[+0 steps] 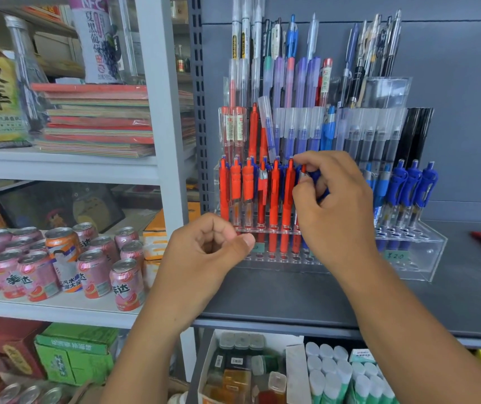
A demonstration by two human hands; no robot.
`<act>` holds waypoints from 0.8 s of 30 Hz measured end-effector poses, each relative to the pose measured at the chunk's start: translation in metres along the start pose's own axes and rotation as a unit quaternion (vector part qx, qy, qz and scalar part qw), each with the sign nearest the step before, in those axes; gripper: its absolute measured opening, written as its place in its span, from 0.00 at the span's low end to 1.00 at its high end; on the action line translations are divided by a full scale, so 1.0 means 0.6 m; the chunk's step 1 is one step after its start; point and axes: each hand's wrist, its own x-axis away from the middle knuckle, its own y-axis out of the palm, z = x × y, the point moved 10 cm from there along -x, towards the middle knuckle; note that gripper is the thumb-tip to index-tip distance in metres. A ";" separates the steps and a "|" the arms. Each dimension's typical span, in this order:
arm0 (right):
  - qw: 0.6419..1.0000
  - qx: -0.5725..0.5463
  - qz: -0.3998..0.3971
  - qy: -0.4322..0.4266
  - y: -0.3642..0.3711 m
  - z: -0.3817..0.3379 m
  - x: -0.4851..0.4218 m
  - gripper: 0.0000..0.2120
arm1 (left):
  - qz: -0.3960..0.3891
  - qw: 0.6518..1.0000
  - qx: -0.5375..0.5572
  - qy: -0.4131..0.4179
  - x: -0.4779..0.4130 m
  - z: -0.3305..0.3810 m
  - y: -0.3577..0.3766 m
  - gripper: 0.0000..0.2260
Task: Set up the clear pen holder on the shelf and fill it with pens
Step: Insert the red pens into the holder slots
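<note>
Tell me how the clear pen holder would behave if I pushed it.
Probably slides rather than tips: the clear pen holder has a wide stepped base flat on the shelf. Its tall pens may rattle or lean. Clear walls look rigid, possibly brittle.

the only view comes from a wide-angle camera worn on the person's head, facing forward and a little down at the dark grey shelf (291, 293). it sits close: the clear pen holder (434, 249) and its pens (274, 193) fill the middle. the left hand (204, 249) and right hand (335, 205) reach in from the bottom edge, forearms large in the foreground. the white rack (157, 83) of cans (93, 269) runs off to the left, and boxes (294, 374) on a lower level show along the bottom.
</note>
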 end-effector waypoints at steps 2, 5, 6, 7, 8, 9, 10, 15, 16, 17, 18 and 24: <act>1.000 -0.002 0.005 -0.007 0.000 -0.003 0.004 0.14 | -0.005 1.000 0.000 0.001 0.000 -0.001 0.000 0.10; 1.000 0.010 0.015 -0.020 -0.004 -0.006 0.011 0.15 | -0.013 1.000 -0.011 0.000 0.001 -0.003 0.001 0.11; 0.999 0.019 0.017 -0.023 -0.006 -0.006 0.013 0.15 | -0.014 1.000 -0.015 -0.001 0.001 -0.003 0.001 0.11; 0.999 0.032 0.019 -0.029 -0.007 -0.008 0.015 0.16 | -0.015 1.000 -0.018 0.000 0.002 -0.003 0.001 0.11; 0.998 0.050 0.022 -0.039 -0.009 -0.012 0.017 0.16 | -0.017 1.000 -0.021 0.000 0.003 -0.001 0.002 0.11; 0.996 0.072 0.027 -0.052 -0.012 -0.018 0.019 0.16 | -0.019 1.000 -0.023 0.001 0.004 0.001 0.003 0.11; 0.993 0.093 0.031 -0.066 -0.015 -0.025 0.021 0.16 | -0.020 0.999 -0.025 0.002 0.005 0.003 0.004 0.10; 0.976 0.193 0.007 -0.102 -0.027 -0.041 0.037 0.19 | 0.003 0.999 -0.050 0.003 0.013 0.011 0.002 0.10; 0.972 0.211 -0.001 -0.103 -0.031 -0.039 0.041 0.19 | 0.009 0.998 -0.060 0.007 0.014 0.014 0.002 0.11; 0.969 0.227 -0.011 -0.100 -0.035 -0.037 0.045 0.21 | 0.015 0.997 -0.070 0.010 0.015 0.017 0.003 0.11; 0.965 0.242 -0.025 -0.092 -0.038 -0.032 0.050 0.22 | 0.020 0.997 -0.079 0.011 0.015 0.020 0.004 0.12; 0.927 0.342 -0.152 -0.024 -0.050 -0.006 0.070 0.23 | 0.078 0.985 -0.152 0.026 0.024 0.060 -0.005 0.10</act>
